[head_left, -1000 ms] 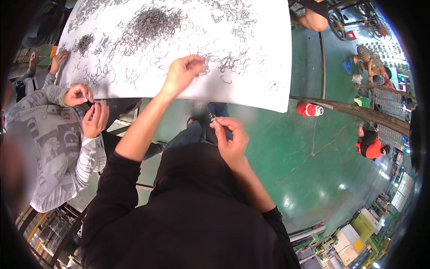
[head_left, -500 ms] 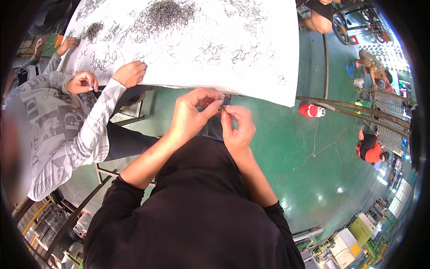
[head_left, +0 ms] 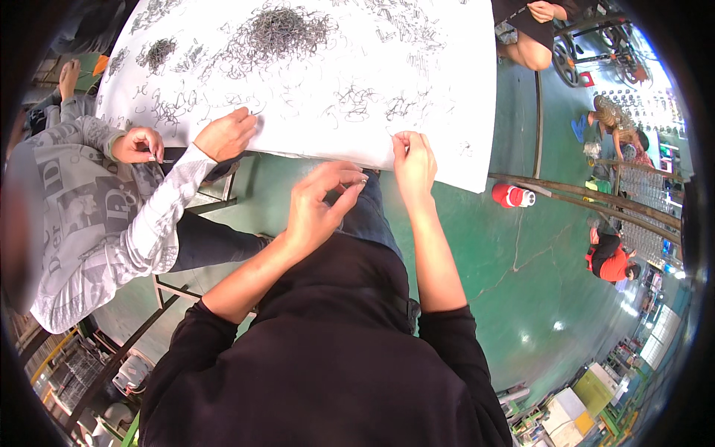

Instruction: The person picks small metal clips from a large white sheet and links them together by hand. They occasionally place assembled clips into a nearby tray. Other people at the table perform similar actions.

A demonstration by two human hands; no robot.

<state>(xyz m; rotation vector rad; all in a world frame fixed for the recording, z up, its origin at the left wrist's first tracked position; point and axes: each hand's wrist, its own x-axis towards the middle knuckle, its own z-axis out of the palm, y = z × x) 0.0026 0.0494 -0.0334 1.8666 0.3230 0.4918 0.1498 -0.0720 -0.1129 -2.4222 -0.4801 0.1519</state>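
Observation:
My left hand [head_left: 322,200] is held in front of my body, just off the near edge of the white-covered table [head_left: 298,119]. Its thumb and forefinger are closed on a tiny piece at the tips, too small to make out. Over that same edge reaches my right hand [head_left: 415,165], thumb and fingers brought together just above the white sheet. Whatever lies between those fingertips is too small to tell. Beyond it are loose dark curved pieces, like small hooks [head_left: 402,104], and a dense heap of dark curved pieces [head_left: 287,33] sits farther back.
At my left a co-worker in a grey patterned top [head_left: 112,194] has one hand [head_left: 227,134] on the table's edge. A second small heap [head_left: 158,54] lies at the far left. On the right, a red and white container [head_left: 514,196] stands near metal bars [head_left: 596,197].
My right hand has parted from the left and moved forward and right onto the table's edge. My left hand stays about where it was. The co-worker's hand has shifted slightly right.

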